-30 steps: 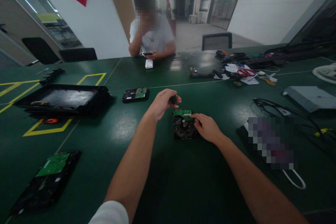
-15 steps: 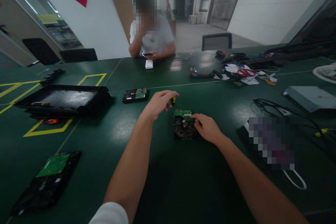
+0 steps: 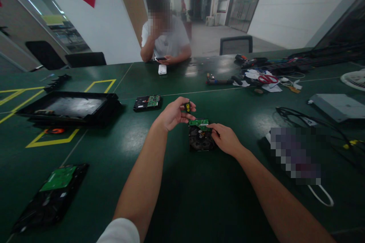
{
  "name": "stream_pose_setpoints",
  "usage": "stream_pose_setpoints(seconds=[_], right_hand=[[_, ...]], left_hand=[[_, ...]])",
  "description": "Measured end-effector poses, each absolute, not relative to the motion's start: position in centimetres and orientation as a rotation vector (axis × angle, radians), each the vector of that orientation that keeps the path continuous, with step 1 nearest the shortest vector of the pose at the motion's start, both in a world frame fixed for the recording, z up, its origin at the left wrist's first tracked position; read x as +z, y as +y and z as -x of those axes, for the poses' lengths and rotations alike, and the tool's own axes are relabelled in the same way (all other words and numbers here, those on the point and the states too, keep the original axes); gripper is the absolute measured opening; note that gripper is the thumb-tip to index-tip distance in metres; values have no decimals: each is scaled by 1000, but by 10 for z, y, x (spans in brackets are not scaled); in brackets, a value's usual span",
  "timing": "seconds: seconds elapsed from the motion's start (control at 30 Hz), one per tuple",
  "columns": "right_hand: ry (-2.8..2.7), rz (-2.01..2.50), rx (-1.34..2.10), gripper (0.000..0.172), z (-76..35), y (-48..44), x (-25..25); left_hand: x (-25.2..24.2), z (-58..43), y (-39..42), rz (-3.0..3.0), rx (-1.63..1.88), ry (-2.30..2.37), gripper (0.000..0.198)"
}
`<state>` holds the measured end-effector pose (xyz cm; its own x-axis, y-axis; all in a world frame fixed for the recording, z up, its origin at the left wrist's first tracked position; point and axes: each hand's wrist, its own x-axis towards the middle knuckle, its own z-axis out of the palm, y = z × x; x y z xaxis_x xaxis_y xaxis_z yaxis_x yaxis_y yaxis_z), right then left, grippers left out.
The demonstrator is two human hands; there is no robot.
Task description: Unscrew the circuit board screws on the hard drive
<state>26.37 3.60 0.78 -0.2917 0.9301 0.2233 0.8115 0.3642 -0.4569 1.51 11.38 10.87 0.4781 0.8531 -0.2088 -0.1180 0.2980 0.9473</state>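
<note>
A black hard drive (image 3: 201,140) with a green circuit board (image 3: 199,122) on its upper part lies on the green table before me. My left hand (image 3: 176,114) is closed on a small screwdriver (image 3: 187,107) with a black and yellow handle, held upright at the drive's far left corner. Its tip is too small to make out. From the right, my right hand (image 3: 224,136) grips the drive's side, fingers curled and index fingertip on the board. Another drive (image 3: 147,103) lies beyond my left hand, and a larger one (image 3: 53,197) at the near left.
Black plastic casings (image 3: 68,108) are stacked on the left. Opposite sits a person (image 3: 167,41) holding a phone, with a white device (image 3: 162,69) in front. Tools and red-handled scissors (image 3: 267,79) lie at the back right, near black cables (image 3: 293,114) and a grey metal box (image 3: 339,106).
My left hand has turned and its fingers have opened out somewhat around the screwdriver handle, showing more of it. My right hand and the hard drive have stayed in place.
</note>
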Motion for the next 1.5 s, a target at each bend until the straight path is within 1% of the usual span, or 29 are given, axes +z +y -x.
stream_pose_setpoints(seconds=[0.13,0.37,0.63,1.07,1.27,1.5], right_hand=[[-2178,1506,350,34,-264,36,7],[-2178,1496,356,35,-264,37,6],[-2174,1493,364,34,-265,36,8],[-2177,1516,364,35,-264,36,8],[-2176,1530,375,35,-264,36,9],[-2171,1512,389,36,-263,36,11]], left_hand=[[109,-13,113,-1077,753,841,35],[111,-12,112,-1028,816,884,27],[110,-7,115,-1143,832,973,34],[114,-20,107,-1113,736,856,28],[113,-13,112,-1182,801,958,31],[111,-12,113,-1181,902,1026,29]])
